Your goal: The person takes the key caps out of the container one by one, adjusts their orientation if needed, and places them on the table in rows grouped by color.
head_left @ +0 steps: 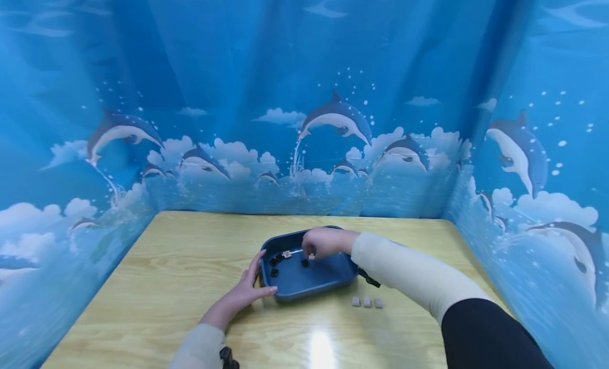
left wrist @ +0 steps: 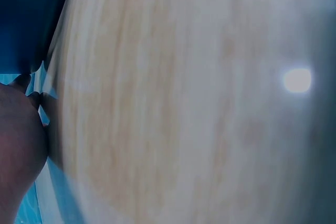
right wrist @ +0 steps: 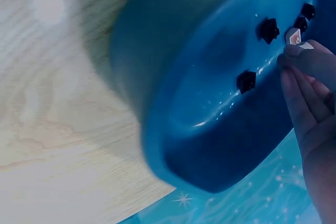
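A dark blue plastic basin (head_left: 309,292) sits on the wooden table. My left hand (head_left: 245,291) touches its left end, fingers along the outer side and thumb at the near corner, all fairly straight. Over the basin, my right hand (head_left: 325,242) pinches a small white block (right wrist: 305,46) between thumb and fingertips. Several small black blocks (right wrist: 246,81), keycap-like in shape, lie scattered on the basin floor. Among them rests a white block with an orange-brown mark (head_left: 287,254). In the left wrist view only part of the left hand (left wrist: 21,145) shows beside the basin wall.
Three pale small blocks (head_left: 367,302) stand in a row on the table (head_left: 190,263), right of the basin's near side. Blue curtains (head_left: 228,94) printed with dolphins enclose the table at the back and both sides.
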A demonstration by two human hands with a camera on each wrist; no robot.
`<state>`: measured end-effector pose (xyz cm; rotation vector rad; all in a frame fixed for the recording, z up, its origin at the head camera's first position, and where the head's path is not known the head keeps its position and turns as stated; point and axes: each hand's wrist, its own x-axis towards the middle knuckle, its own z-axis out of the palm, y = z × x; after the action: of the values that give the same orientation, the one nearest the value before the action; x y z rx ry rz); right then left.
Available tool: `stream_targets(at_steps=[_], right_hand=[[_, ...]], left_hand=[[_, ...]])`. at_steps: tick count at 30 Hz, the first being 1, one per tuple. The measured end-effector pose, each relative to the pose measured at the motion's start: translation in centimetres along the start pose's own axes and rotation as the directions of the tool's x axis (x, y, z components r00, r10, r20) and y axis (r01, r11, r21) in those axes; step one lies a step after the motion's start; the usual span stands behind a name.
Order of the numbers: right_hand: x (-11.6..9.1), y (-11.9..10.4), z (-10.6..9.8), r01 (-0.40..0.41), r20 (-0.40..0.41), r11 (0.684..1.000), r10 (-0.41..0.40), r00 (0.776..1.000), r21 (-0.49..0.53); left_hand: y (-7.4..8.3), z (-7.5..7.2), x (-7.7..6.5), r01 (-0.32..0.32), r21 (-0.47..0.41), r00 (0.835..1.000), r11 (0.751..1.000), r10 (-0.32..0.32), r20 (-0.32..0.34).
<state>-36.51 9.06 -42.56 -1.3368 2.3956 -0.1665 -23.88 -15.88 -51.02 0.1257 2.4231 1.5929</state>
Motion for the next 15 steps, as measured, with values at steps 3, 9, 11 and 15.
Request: stream_targets(at_steps=[3, 9, 11, 15], right_hand=[[-1.0, 0.0, -0.2, -0.018, -0.018, 1.0, 0.018, 1.0, 0.018], [-3.4, -0.1, -0.1, -0.04, -0.085, 0.992, 0.05, 0.995, 0.118], [-4.2, 0.0, 0.1, -0.034, -0.113, 0.987, 0.052, 0.992, 0.157], [-5.8, 0.2, 0.4, -0.032, -0.149, 0.968, 0.07, 0.986, 0.247]], left_hand=[[0.0, 0.0, 0.1, -0.003, 0.0, 1.0, 1.0, 0.003, -0.001], [0.0, 0.0, 0.0, -0.013, -0.003, 1.0, 1.0, 0.013, -0.001], [0.0, 0.0, -0.1, -0.013, 0.002, 1.0, 1.0, 0.013, 0.0], [0.1, -0.1, -0.1, -0.011, 0.017, 1.0, 1.0, 0.011, 0.003]])
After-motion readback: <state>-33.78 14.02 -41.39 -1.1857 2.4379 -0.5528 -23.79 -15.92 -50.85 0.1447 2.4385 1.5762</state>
